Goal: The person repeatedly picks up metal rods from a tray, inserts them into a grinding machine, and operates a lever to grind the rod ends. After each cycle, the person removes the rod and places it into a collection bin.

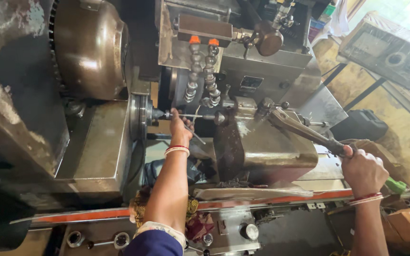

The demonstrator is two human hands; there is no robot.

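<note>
Rod [191, 115] pinched by left hand [180, 127]; right hand [362, 169] grips lever [304, 130].

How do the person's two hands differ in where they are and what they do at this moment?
The left hand reaches deep into the machine, fingers at the thin metal rod by the chuck; the right hand stays outside at the right, fisted around the long lever handle. The left is loosely pinched, the right fully closed. Both wear wrist bangles.
</note>
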